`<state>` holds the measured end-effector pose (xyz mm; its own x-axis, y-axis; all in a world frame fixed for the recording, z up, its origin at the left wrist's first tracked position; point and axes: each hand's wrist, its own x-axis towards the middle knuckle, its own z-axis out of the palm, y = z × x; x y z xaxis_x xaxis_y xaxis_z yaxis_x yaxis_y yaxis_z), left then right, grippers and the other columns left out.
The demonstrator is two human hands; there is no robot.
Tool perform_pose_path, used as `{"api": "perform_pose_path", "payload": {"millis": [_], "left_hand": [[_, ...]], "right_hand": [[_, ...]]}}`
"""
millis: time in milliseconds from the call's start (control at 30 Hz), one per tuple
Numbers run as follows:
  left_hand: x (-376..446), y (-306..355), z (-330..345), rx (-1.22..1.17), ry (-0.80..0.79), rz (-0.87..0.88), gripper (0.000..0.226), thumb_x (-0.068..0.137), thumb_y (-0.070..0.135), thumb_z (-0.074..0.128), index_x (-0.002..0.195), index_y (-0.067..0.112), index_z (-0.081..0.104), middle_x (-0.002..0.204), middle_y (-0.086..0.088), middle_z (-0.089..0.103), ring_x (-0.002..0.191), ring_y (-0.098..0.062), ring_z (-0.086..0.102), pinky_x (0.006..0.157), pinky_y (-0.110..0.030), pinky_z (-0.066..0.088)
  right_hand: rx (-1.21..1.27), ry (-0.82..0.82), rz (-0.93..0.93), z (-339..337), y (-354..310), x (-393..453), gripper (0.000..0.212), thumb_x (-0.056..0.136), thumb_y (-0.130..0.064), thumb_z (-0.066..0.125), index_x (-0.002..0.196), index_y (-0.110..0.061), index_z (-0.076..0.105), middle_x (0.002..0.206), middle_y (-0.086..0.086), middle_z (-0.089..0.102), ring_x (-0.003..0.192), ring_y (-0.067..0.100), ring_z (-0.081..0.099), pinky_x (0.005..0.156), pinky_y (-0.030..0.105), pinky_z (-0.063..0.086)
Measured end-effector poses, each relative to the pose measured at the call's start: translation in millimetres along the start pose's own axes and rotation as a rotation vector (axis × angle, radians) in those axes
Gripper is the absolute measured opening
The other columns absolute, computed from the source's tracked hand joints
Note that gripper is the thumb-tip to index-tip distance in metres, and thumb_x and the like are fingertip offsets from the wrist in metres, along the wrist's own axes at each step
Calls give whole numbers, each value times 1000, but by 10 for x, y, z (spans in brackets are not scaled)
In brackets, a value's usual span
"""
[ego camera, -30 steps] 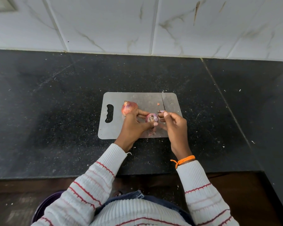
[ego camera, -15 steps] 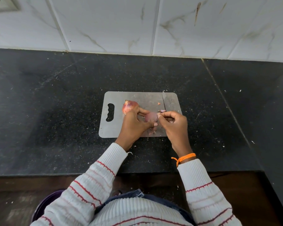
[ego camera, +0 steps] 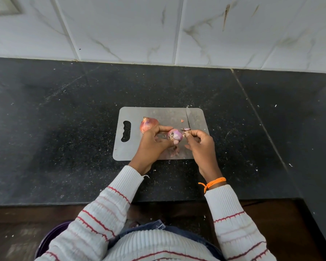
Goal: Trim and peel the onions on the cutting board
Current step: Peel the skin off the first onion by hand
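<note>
Over board (ego camera: 158, 113) near edge: L hand (ego camera: 152, 142) gripping onion (ego camera: 175, 134), R hand (ego camera: 199, 142) pinching peel (ego camera: 186, 129).

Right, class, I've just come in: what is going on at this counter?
A person is peeling onions over a steel cutting board. The left hand holds a partly peeled onion, while the right hand pinches at the skin on its side. A second onion, with its skin on, lies on the board behind the left hand. A knife lies on the board, and peel scraps lie beneath the hands.
</note>
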<state>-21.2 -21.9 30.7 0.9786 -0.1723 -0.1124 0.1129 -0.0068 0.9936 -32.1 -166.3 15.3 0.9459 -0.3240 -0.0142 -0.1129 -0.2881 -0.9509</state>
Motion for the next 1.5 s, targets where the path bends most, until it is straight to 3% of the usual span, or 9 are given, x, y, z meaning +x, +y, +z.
{"api": "perform_pose_path", "payload": {"millis": [133,267,500,700,833,967,1200,1400,1500], "left_hand": [[12,-10,8,-28,12,4,40,75,-1,73,112,5,60,101,-2,65,79,4,64,68,-12,51],[23,-11,23,-57,-1,13,37,79,-2,69,115,1,59,97,2,65,78,6,64,66,-11,50],[51,-31,1,-188,-43,-51,25,91,2,55,115,7,58,106,-6,65,88,-11,68,77,-22,57],[86,-42,4,-330,-50,-104,26,92,2,52,117,8,51,107,-5,64,85,-10,68,72,-19,56],[105,-58,3,-274,-51,-69,28,89,-2,55,115,7,55,113,-8,61,96,-11,64,76,-20,56],[126,-71,9,-222,-52,-32,28,88,-2,58,113,10,58,113,-9,63,103,-16,62,83,-23,55],[147,-82,17,-143,-26,-11,30,86,1,61,116,6,59,115,-11,64,107,-20,63,85,-25,55],[152,-81,26,-92,-22,-3,28,86,2,62,114,5,60,106,-5,66,91,-6,66,73,-16,54],[158,-110,21,-94,-25,-14,26,86,2,63,111,9,61,107,-6,66,98,-12,64,76,-19,54]], "right_hand": [[85,21,20,24,-42,-47,22,98,-12,44,102,-13,65,95,-6,65,94,13,63,84,38,56],[110,44,-72,52,-74,-90,11,92,-21,58,97,-16,67,94,-4,68,92,10,63,81,28,53],[93,61,-84,54,-53,-53,20,85,-5,65,85,-25,64,86,-4,67,82,13,66,75,28,56],[-114,115,-180,67,-9,-28,21,83,6,58,80,-14,65,89,3,63,83,5,58,71,7,44],[-10,101,-144,71,-88,-33,23,90,-1,51,93,-18,66,96,-2,66,93,5,61,81,14,49],[-6,89,-163,67,-136,-48,12,88,-7,61,94,-13,70,83,-14,65,82,-7,63,73,12,51],[-82,102,-259,63,-165,-52,10,81,-11,70,89,-5,72,77,-8,65,69,-5,62,64,5,48],[-127,112,-311,61,-127,-26,9,79,-8,73,86,-2,73,75,-6,63,66,-3,59,62,3,46],[-142,110,-317,64,-91,-2,6,78,-5,72,84,-2,73,75,-3,65,67,-1,60,62,5,47]]}}
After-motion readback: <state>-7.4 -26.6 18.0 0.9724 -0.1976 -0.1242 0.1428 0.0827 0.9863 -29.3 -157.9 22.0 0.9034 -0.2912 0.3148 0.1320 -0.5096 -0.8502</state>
